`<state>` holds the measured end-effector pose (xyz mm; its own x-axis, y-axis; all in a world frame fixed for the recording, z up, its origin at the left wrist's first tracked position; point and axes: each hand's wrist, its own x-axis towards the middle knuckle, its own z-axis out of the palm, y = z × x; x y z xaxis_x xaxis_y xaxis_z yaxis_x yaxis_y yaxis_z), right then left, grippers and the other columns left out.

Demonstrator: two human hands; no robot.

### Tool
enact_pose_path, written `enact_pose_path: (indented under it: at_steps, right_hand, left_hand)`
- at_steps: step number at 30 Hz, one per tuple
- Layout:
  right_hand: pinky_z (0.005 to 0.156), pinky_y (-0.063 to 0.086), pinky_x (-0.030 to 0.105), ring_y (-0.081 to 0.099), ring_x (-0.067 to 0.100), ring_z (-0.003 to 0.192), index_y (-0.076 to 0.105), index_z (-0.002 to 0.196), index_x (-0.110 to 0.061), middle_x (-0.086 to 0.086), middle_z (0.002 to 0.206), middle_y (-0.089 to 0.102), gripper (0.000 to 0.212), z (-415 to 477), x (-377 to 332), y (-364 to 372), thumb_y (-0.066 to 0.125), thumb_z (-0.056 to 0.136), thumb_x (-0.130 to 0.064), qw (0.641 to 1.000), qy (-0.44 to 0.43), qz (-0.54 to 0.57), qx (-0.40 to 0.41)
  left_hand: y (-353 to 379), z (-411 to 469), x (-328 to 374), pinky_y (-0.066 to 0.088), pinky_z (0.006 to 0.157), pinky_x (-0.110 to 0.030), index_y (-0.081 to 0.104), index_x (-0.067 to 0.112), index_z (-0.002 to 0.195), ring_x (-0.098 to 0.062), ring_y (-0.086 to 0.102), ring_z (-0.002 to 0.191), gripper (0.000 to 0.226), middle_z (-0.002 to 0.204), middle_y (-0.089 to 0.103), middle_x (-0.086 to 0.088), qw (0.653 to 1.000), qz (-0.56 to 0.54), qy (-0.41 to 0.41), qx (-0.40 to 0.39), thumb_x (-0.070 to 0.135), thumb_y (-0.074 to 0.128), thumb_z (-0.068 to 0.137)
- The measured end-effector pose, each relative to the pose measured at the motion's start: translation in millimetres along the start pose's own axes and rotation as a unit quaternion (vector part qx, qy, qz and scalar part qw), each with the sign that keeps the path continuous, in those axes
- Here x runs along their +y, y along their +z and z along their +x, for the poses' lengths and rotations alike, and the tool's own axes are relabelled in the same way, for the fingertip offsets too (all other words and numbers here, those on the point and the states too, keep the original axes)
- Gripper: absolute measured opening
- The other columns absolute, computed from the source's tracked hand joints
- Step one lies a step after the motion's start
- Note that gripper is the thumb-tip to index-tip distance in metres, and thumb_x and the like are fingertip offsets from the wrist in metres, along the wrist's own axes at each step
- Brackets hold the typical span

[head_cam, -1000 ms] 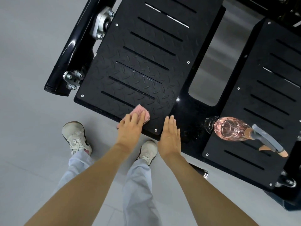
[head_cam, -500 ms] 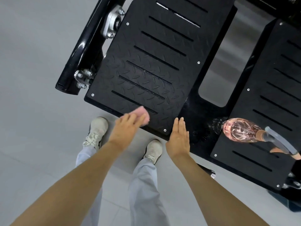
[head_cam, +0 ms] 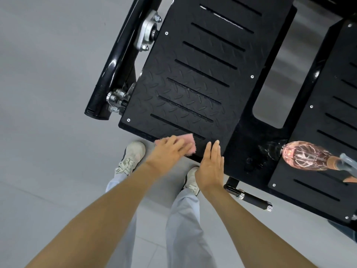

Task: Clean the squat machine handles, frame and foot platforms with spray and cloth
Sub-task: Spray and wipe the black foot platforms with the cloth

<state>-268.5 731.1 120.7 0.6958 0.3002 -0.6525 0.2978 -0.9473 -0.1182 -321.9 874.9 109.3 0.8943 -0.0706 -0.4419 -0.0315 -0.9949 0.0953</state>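
Note:
A pink cloth (head_cam: 188, 143) lies on the near edge of the left black foot platform (head_cam: 195, 78), and my left hand (head_cam: 168, 151) presses on it with fingers fairly straight. Beside it, my right hand (head_cam: 211, 165) is flat with straight fingers at the same platform's front edge, holding nothing. A clear pink spray bottle (head_cam: 305, 156) with a grey trigger lies on its side on the right foot platform (head_cam: 326, 105), apart from both hands.
The black frame tube (head_cam: 114, 70) with silver bolts runs along the left of the platform. A short black handle (head_cam: 251, 199) sticks out below the machine by my right forearm. My legs and white shoes (head_cam: 131, 159) stand on the grey floor.
My left hand has slid the cloth along the platform's front edge to the right, closer to my right hand. The view has shifted, so the machine sits further right in frame.

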Motion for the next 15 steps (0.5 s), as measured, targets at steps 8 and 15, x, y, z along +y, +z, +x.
enact_pose_path:
  at_steps: [8,15]
  right_hand:
    - [0.121,0.005,0.039,-0.007,0.029,0.147,-0.005,0.151,-0.004,0.017,0.157,-0.017,0.082,18,-42,-6,0.050,0.091,-0.002,0.990,0.082,0.110,-0.023]
    - [0.120,0.008,0.040,-0.008,0.029,0.147,-0.002,0.152,-0.005,0.015,0.158,-0.017,0.079,26,-48,-12,0.046,0.090,-0.003,0.984,0.115,0.132,-0.045]
  left_hand:
    - [14,-44,-121,0.048,0.076,-0.045,0.039,0.011,0.144,-0.040,0.044,0.101,0.086,0.120,0.046,-0.022,0.963,-0.137,-0.233,0.005,-0.017,0.057,0.065]
    - [8,-29,-95,0.046,0.073,-0.041,0.047,0.017,0.138,-0.033,0.042,0.103,0.074,0.120,0.045,-0.013,0.913,-0.236,-0.325,0.070,-0.014,0.053,0.071]
